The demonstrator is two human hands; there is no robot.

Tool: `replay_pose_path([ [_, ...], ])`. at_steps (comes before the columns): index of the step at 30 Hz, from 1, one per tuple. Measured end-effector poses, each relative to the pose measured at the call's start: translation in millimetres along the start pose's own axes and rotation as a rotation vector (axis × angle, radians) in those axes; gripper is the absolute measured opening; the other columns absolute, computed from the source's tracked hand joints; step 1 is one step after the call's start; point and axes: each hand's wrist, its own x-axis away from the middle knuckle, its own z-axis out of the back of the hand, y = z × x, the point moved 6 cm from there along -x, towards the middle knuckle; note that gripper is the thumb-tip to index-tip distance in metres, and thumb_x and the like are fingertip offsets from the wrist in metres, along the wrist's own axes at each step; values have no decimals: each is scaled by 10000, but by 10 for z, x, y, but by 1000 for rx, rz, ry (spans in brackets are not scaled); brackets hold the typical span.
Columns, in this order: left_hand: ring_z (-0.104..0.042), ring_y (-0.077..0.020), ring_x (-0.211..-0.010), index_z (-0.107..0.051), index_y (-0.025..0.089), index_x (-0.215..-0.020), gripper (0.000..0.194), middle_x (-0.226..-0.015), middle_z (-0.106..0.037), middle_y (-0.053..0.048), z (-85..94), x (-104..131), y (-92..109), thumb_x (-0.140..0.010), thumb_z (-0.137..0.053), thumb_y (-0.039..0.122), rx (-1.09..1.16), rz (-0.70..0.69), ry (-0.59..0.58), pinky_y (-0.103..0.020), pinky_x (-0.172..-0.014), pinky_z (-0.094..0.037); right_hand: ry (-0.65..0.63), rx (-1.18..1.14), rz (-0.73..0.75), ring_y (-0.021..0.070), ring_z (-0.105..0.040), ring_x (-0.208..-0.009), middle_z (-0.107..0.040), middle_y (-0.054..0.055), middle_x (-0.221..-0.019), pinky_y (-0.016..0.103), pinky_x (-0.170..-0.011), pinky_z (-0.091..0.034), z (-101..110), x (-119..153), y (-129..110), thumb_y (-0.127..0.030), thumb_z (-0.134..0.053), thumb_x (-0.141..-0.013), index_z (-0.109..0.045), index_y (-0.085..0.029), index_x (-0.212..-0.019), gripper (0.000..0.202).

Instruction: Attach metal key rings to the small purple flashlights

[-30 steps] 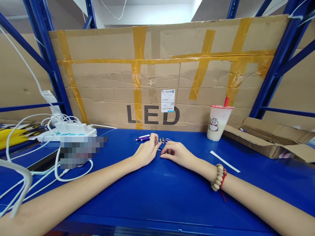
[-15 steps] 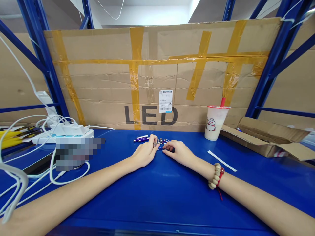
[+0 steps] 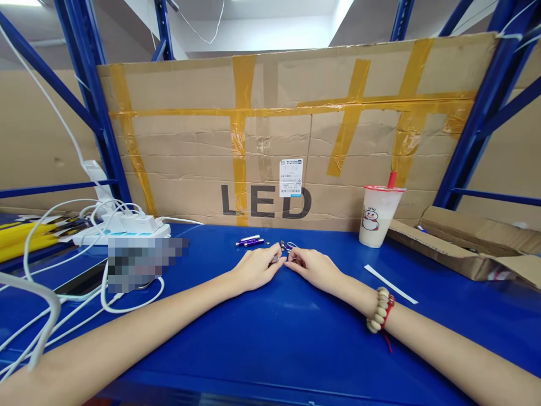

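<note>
My left hand [image 3: 257, 268] rests near the middle of the blue tabletop, its fingers curled around a small silvery piece [image 3: 275, 259]. Close beside it, my right hand [image 3: 313, 266] has its thumb and fingers bent together. Whatever those right fingers hold is mostly hidden, with only something dark showing under them. The fingertips of both hands nearly meet. Just beyond them lie small metal parts [image 3: 284, 246] and a thin loop, too small to name. Slim purple pen-like tubes [image 3: 250, 242] with silver ends lie behind my left hand.
At the left, white cables trail from a power strip [image 3: 139, 224] near a dark phone-like device [image 3: 84, 277]. To the right are a white paper strip [image 3: 391, 284], a drink cup [image 3: 380, 217] with a red straw, and an open cardboard box [image 3: 443, 248]. Tall cardboard [image 3: 190, 163] stands behind.
My hands have come closer together, and the blue piece that showed between them is out of sight. The whole view has shifted slightly.
</note>
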Motion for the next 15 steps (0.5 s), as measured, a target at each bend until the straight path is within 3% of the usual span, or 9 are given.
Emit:
replay_pose_path([
  [15, -542, -151, -666, -493, 172, -723, 302, -716, -586, -13, 6, 10, 88, -893, -321, 352, -103, -77, -21, -230, -540, -310, -25, 48, 131, 134, -516, -656, -589, 16, -755, 234, -558, -331, 2, 39, -88, -335, -409, -867, -517, -197, -883, 175],
])
